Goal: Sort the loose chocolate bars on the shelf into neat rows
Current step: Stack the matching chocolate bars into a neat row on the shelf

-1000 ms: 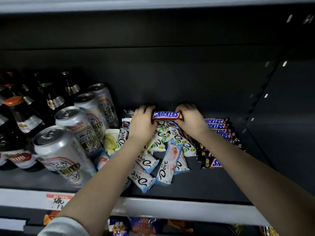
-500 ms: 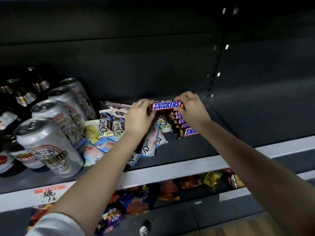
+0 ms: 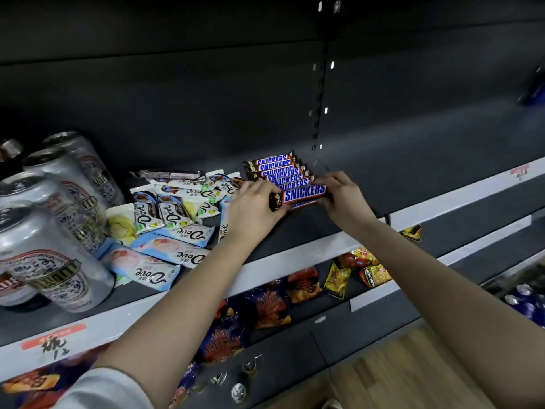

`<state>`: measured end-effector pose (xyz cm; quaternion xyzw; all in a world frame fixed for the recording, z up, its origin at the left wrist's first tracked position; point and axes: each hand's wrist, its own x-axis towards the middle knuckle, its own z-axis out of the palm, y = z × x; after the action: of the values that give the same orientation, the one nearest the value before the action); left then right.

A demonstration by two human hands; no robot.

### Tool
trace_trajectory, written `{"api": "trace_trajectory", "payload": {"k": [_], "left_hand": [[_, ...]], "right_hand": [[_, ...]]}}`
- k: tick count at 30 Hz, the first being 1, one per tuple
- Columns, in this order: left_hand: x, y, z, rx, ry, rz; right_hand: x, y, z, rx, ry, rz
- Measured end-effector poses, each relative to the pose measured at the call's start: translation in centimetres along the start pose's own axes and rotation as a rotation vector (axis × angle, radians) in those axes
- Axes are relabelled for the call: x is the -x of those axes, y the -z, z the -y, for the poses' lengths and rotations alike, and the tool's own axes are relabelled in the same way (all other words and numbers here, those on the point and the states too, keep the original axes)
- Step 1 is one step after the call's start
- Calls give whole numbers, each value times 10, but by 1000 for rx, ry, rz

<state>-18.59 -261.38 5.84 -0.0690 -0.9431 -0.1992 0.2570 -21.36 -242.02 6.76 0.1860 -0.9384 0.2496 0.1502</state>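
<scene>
On the shelf, left hand and right hand pinch one Snickers bar by a five-bar row.

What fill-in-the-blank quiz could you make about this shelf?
1. The left hand and right hand pinch the ends of one bar labelled ____.
2. The loose pale-blue packs beside the left hand read ____.
3. The silver cans stand on the shelf to the ____ of those packs.

Missing words: Snickers; Dove; left.
</scene>
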Motion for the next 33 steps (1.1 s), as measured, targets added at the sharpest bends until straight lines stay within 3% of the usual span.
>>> {"api": "trace_trajectory", "payload": {"k": [6, 14, 33], "left_hand": [[8, -18, 2, -31, -35, 121], [9, -26, 5, -15, -67, 96], [13, -24, 3, 26, -53, 125]], "right_hand": [[11, -14, -11, 1, -71, 58], [6, -21, -15, -120, -259, -95], [12, -28, -16, -7, -274, -66]]}}
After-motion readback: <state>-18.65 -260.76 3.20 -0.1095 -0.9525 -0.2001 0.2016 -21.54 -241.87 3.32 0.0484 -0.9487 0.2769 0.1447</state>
